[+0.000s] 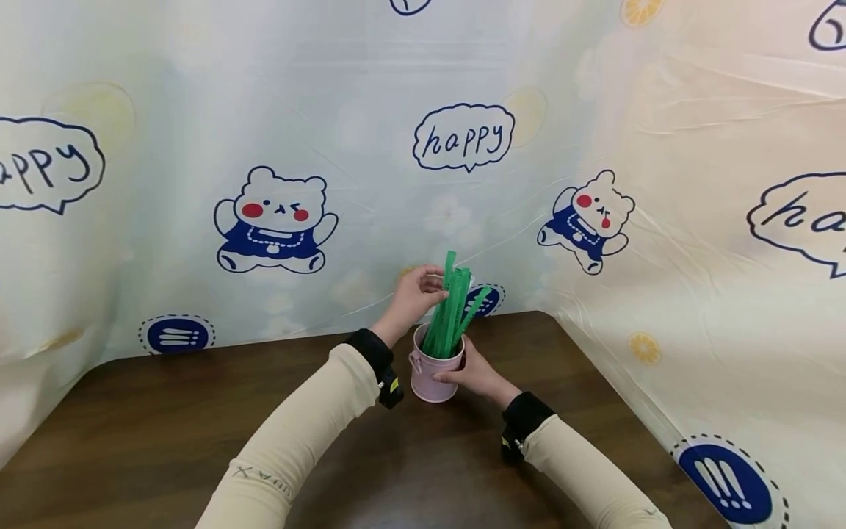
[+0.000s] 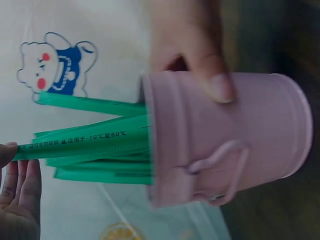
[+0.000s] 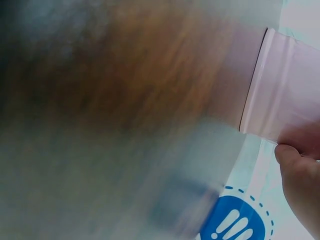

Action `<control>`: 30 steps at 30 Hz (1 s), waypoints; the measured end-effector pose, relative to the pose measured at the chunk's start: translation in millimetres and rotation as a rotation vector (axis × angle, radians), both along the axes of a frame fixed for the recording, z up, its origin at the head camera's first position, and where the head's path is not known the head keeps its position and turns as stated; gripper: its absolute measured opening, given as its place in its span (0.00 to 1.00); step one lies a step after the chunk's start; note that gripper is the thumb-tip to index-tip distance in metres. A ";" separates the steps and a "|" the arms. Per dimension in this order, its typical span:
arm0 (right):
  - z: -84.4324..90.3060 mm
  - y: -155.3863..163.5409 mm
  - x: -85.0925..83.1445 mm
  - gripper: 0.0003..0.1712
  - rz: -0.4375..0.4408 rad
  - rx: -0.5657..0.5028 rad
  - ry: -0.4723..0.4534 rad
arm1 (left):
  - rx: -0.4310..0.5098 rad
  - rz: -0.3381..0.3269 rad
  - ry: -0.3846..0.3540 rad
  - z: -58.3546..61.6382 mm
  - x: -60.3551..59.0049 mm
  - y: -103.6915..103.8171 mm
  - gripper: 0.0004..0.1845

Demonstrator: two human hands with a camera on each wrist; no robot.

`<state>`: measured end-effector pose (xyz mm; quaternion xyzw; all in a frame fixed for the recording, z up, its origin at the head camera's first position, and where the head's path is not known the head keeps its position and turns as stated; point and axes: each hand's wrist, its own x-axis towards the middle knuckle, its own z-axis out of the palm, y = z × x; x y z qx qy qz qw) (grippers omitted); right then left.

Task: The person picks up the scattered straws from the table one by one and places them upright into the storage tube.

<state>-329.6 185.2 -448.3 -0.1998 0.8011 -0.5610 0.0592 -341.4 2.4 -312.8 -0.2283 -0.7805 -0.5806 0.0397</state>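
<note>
Blurred brown table (image 3: 125,65), pink cup (image 3: 280,95) held by right-hand fingers (image 3: 300,175).

Both arms wear long cream sleeves. The left sleeve (image 1: 297,433) bears small dark lettering near the elbow. Each sleeve ends in a black cuff at the wrist, and a small black device with yellow marks sits on the left wrist band (image 1: 390,388); the right wrist band (image 1: 518,422) looks alike.
</note>
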 end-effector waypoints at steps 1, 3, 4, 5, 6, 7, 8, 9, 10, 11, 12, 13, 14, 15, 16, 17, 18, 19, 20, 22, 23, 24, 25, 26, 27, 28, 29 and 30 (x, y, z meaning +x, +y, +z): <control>0.7 -0.9 -0.9 0.55 0.003 -0.002 -0.005 | -0.005 0.002 0.000 -2.9 -0.6 0.4 0.22; 1.5 -2.5 -2.3 0.55 0.011 0.003 0.003 | -0.014 0.012 -0.004 -8.7 -2.1 0.5 0.21; 1.8 -3.5 -2.6 0.55 0.013 0.004 0.004 | -0.020 0.018 -0.004 -11.8 -3.0 0.4 0.21; 2.1 -4.5 -2.5 0.55 0.014 0.009 0.005 | -0.027 0.026 -0.008 -15.2 -3.7 0.0 0.21; 2.2 -5.5 -2.1 0.55 0.014 0.013 0.004 | -0.033 0.033 -0.012 -19.0 -4.6 -0.6 0.21; 2.4 -6.7 -1.5 0.56 0.012 0.019 0.003 | -0.036 0.037 -0.018 -22.8 -5.2 -1.2 0.21; 2.4 -7.7 -0.9 0.56 0.011 0.021 0.004 | -0.042 0.043 -0.023 -26.7 -5.5 -2.1 0.21; 2.3 -8.7 -0.2 0.56 0.016 0.027 0.011 | -0.050 0.050 -0.025 -30.9 -5.7 -3.0 0.21; 2.1 -9.9 0.5 0.56 0.019 0.028 0.008 | -0.052 0.055 -0.029 -35.0 -6.1 -4.0 0.21; 2.0 -10.9 1.0 0.56 0.025 0.032 0.016 | -0.055 0.062 -0.035 -38.8 -5.8 -5.1 0.21; 1.7 -11.8 1.4 0.56 0.030 0.032 0.021 | -0.056 0.069 -0.039 -42.2 -5.8 -6.2 0.21; 1.3 -12.6 1.5 0.56 0.035 0.034 0.027 | -0.054 0.076 -0.047 -45.2 -5.5 -7.2 0.20; 1.0 -13.1 1.6 0.56 0.039 0.031 0.031 | -0.053 0.084 -0.051 -47.8 -5.2 -8.0 0.20; 0.6 -13.5 1.6 0.56 0.041 0.030 0.035 | -0.049 0.088 -0.059 -49.8 -4.9 -8.7 0.20; 0.3 -13.8 1.6 0.56 0.038 0.025 0.032 | -0.046 0.092 -0.068 -51.4 -4.8 -9.4 0.20; 0.1 -13.8 1.7 0.55 0.039 0.022 0.035 | -0.041 0.093 -0.079 -52.2 -4.1 -10.0 0.20; -0.2 -13.6 1.6 0.55 0.039 0.018 0.033 | -0.036 0.092 -0.087 -52.8 -3.7 -10.5 0.21; -0.5 -13.6 1.4 0.55 0.041 0.012 0.034 | -0.032 0.089 -0.094 -52.9 -2.9 -11.1 0.21; -0.4 -13.3 1.5 0.55 0.044 0.004 0.034 | -0.037 0.084 -0.094 -52.7 -1.8 -11.9 0.21; -0.1 -12.0 1.5 0.56 0.040 0.008 0.041 | -0.066 0.072 -0.086 -51.3 -0.3 -14.0 0.22; 0.3 -11.0 1.8 0.56 0.035 0.015 0.044 | -0.084 0.064 -0.081 -50.0 1.1 -15.9 0.23; 0.6 -10.0 2.0 0.56 0.023 0.027 0.038 | -0.113 0.058 -0.069 -48.9 2.1 -18.5 0.24; 1.1 -8.5 2.5 0.55 0.012 0.049 0.034 | -0.150 0.050 -0.053 -47.3 3.0 -22.0 0.25; 1.6 -6.4 3.4 0.54 -0.006 0.084 0.030 | -0.193 0.044 -0.034 -45.6 3.2 -25.9 0.26; 1.7 -3.7 3.8 0.55 -0.023 0.130 0.028 | -0.243 0.036 -0.017 -42.6 4.0 -30.8 0.27; 2.0 -0.5 4.0 0.56 -0.032 0.166 0.029 | -0.294 0.025 -0.002 -38.8 4.7 -36.9 0.29; 2.6 3.1 4.4 0.58 -0.046 0.202 0.029 | -0.353 0.013 0.019 -34.5 5.8 -44.2 0.32; 4.4 7.5 5.4 0.60 -0.063 0.242 0.027 | -0.417 0.001 0.044 -28.9 7.3 -52.8 0.35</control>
